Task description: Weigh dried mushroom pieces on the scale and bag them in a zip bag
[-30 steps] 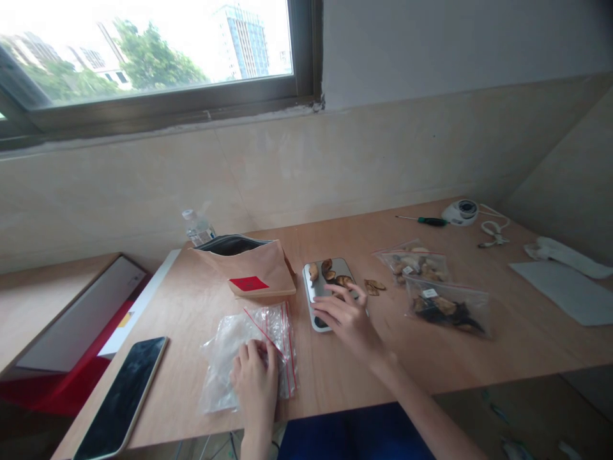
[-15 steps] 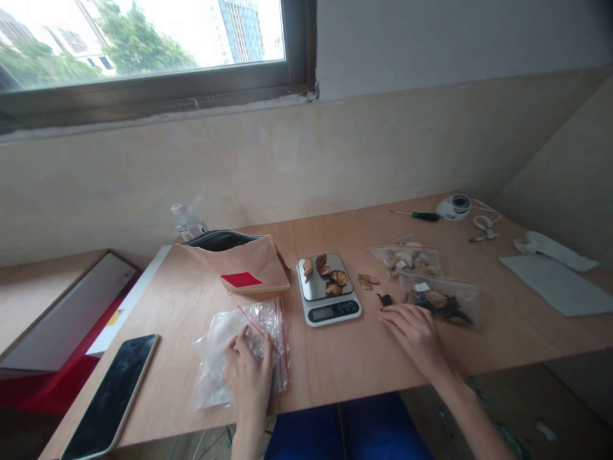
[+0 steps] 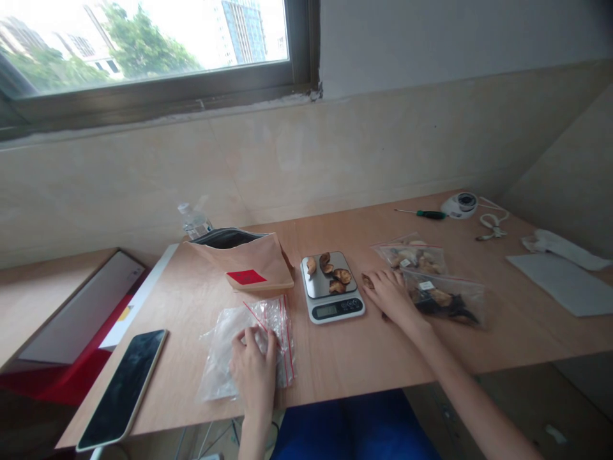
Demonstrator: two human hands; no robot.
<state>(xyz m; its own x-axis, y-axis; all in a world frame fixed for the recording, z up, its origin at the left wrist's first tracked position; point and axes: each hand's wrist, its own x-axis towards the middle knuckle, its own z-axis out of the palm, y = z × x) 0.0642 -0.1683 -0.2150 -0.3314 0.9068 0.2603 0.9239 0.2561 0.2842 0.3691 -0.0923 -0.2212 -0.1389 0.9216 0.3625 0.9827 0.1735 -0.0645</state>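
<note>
My left hand [image 3: 253,364] lies on a stack of clear zip bags [image 3: 218,377], its fingers bent and apart. My right hand [image 3: 390,297] reaches to the right of a kitchen scale [image 3: 330,287], its fingertips closed on a thin brown dried slice [image 3: 368,281]. The thumb is mostly hidden. Several brown dried pieces [image 3: 341,276] that look like mushroom slices lie on the scale's steel plate. Behind my right hand is a labelled zip bag of dark dried pieces [image 3: 445,301]. A small dark piece [image 3: 384,315] shows just below my palm.
A brown paper pouch [image 3: 261,259] with a red label stands open left of the scale, a plastic bottle [image 3: 194,222] behind it. A phone [image 3: 124,386] lies at the left edge. A bag of pale pieces [image 3: 412,255], a screwdriver [image 3: 426,214] and a dome camera [image 3: 460,204] are farther right.
My right hand has moved left and farther from me, from the dark piece to the thin brown slices. My left hand stays on the bags with its fingers more bent.
</note>
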